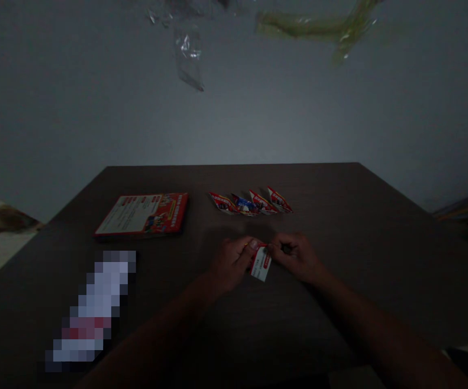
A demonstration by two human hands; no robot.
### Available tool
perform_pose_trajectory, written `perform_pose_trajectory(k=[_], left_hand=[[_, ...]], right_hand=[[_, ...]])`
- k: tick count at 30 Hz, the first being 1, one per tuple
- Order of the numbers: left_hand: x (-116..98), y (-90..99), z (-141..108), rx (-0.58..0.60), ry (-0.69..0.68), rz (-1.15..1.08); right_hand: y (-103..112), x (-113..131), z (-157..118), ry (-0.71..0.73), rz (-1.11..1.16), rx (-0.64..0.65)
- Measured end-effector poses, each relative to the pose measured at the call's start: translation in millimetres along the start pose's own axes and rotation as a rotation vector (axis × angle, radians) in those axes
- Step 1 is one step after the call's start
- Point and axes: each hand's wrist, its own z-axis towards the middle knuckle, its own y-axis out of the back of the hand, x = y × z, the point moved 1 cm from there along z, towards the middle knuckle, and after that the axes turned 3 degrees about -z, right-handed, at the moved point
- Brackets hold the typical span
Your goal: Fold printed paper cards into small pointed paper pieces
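Note:
Both hands meet over the middle of the dark table, on a small red-and-white printed card (261, 263). My left hand (234, 262) pinches its left side, thumb on top. At the card's upper right edge, the fingertips of my right hand (296, 255) are closed together on it. Just beyond the hands, several folded red-and-white printed cards (264, 201) stand tilted in a row, one with a blue face. Dim light hides finer print and the undersides of the fingers.
A flat red-and-white printed box (142, 215) lies on the table (319, 189) at the left. Nearer me is a long pixelated object (96, 308). Behind the table rises a pale wall (234, 119) with clear plastic (189, 59) and yellowish tape (302, 25) on it.

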Motion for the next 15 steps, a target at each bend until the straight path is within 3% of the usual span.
perform_pose_trajectory(k=[15], left_hand=[[9.3,1.6,1.7,-0.036,0.187,-0.437]], right_hand=[[1.5,-3.6,-1.7,-0.052,0.137,0.058]])
